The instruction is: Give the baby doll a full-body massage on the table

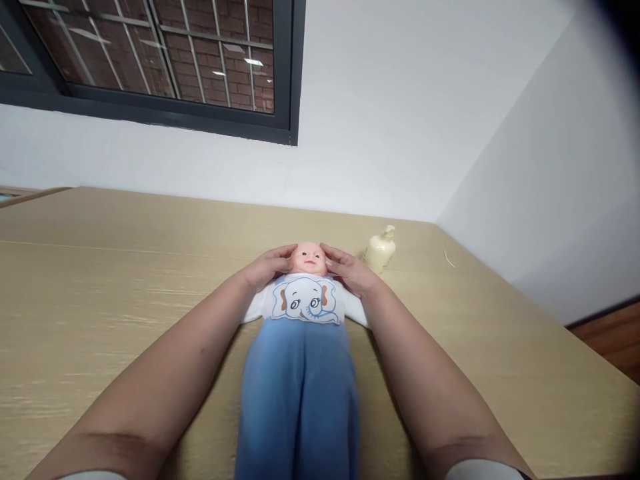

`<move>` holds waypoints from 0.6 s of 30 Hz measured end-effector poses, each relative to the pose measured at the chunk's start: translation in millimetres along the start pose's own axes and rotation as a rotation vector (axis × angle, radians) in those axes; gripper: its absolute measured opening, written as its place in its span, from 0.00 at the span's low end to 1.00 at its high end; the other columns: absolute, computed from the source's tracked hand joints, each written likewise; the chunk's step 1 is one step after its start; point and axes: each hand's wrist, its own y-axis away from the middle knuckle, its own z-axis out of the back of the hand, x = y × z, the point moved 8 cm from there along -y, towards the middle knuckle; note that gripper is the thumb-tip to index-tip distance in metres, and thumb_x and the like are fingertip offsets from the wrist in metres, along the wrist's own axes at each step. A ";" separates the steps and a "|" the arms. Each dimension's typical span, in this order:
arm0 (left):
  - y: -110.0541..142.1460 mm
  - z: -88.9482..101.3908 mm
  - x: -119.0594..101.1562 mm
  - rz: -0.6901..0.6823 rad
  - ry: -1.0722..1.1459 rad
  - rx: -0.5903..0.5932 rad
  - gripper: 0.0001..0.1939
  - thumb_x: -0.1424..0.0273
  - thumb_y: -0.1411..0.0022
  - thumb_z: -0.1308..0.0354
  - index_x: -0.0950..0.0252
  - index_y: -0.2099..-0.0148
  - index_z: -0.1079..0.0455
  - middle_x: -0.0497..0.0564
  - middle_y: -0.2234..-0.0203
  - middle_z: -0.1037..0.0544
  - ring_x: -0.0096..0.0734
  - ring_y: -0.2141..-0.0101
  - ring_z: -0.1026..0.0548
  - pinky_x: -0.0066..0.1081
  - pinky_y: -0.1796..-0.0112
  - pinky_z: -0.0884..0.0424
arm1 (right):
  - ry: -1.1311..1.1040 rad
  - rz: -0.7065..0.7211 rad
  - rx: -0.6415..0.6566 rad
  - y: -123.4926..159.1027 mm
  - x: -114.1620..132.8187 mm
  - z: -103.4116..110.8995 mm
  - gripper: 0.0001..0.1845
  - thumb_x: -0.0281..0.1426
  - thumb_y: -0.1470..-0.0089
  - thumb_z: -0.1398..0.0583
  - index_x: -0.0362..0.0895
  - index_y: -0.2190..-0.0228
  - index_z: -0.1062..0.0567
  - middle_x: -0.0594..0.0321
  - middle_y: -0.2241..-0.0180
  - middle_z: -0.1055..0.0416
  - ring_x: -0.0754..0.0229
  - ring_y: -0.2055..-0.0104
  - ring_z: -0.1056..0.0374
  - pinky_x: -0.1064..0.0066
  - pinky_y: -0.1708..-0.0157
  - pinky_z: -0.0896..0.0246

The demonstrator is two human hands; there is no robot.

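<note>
A baby doll lies on its back on the table, its head at the far end and its legs toward me. It wears a white top with an elephant face on the chest and blue trousers. My left hand cups the left side of the doll's head, fingers curved against it. On the other side my right hand presses the head the same way, so it is held between both palms. The fingers partly hide the sides of the head. Both forearms run alongside the doll's body.
A cream pump bottle stands on the table just beyond my right hand. The wooden table reaches to a white wall with a dark-framed barred window. A thin pale strand lies at the right.
</note>
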 end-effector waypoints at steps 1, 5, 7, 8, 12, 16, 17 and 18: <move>-0.4 -0.5 0.1 -0.009 -0.005 -0.001 0.36 0.66 0.50 0.31 0.67 0.38 0.31 0.62 0.45 0.24 0.58 0.47 0.25 0.49 0.48 0.30 | 0.049 0.014 -0.031 -0.8 0.9 1.7 0.39 0.47 0.46 0.33 0.53 0.37 0.35 0.59 0.34 0.38 0.49 0.36 0.36 0.52 0.37 0.40; -3.9 7.4 2.6 -0.043 -0.190 -0.104 0.41 0.62 0.51 0.28 0.66 0.36 0.35 0.64 0.42 0.27 0.58 0.45 0.27 0.49 0.48 0.29 | 0.246 0.068 -0.107 -3.3 6.4 -0.2 0.45 0.46 0.51 0.29 0.52 0.36 0.37 0.57 0.33 0.40 0.48 0.35 0.38 0.54 0.38 0.39; -5.9 12.6 4.9 -0.042 -0.292 -0.170 0.46 0.61 0.55 0.25 0.65 0.36 0.38 0.64 0.41 0.29 0.58 0.44 0.28 0.49 0.48 0.29 | 0.267 0.061 -0.098 -3.6 7.0 -5.6 0.52 0.43 0.56 0.26 0.52 0.35 0.40 0.55 0.34 0.39 0.45 0.38 0.34 0.52 0.40 0.35; -6.8 13.6 5.8 -0.042 -0.321 -0.184 0.48 0.61 0.56 0.24 0.64 0.35 0.39 0.65 0.41 0.29 0.58 0.44 0.28 0.48 0.48 0.28 | 0.269 0.055 -0.093 -3.6 7.0 -8.0 0.55 0.42 0.58 0.25 0.53 0.34 0.42 0.54 0.34 0.39 0.45 0.39 0.33 0.52 0.41 0.34; -7.6 9.3 3.9 -0.042 -0.344 -0.174 0.50 0.62 0.59 0.23 0.65 0.36 0.40 0.66 0.43 0.27 0.59 0.45 0.27 0.48 0.49 0.27 | 0.311 0.027 -0.112 -3.9 4.3 -9.3 0.62 0.42 0.61 0.24 0.52 0.32 0.48 0.53 0.31 0.46 0.44 0.35 0.39 0.52 0.39 0.37; -3.6 7.3 -0.2 0.019 -0.368 -0.210 0.53 0.63 0.61 0.22 0.64 0.35 0.40 0.65 0.45 0.26 0.59 0.46 0.26 0.48 0.50 0.27 | 0.345 0.021 -0.114 -6.4 -0.3 -6.3 0.65 0.41 0.62 0.24 0.51 0.31 0.51 0.51 0.32 0.45 0.44 0.34 0.41 0.52 0.38 0.38; -2.7 7.1 -1.2 0.026 -0.373 -0.216 0.53 0.63 0.62 0.22 0.64 0.35 0.40 0.65 0.45 0.25 0.58 0.47 0.26 0.48 0.50 0.26 | 0.340 0.026 -0.115 -7.1 -1.1 -5.5 0.65 0.41 0.63 0.24 0.51 0.31 0.51 0.52 0.32 0.45 0.44 0.34 0.40 0.52 0.38 0.39; -2.1 7.3 -1.8 0.030 -0.376 -0.220 0.52 0.64 0.62 0.21 0.64 0.36 0.39 0.64 0.46 0.25 0.58 0.47 0.25 0.48 0.50 0.26 | 0.330 0.031 -0.116 -7.6 -1.9 -4.9 0.65 0.41 0.63 0.24 0.51 0.31 0.50 0.52 0.32 0.45 0.44 0.34 0.40 0.52 0.38 0.39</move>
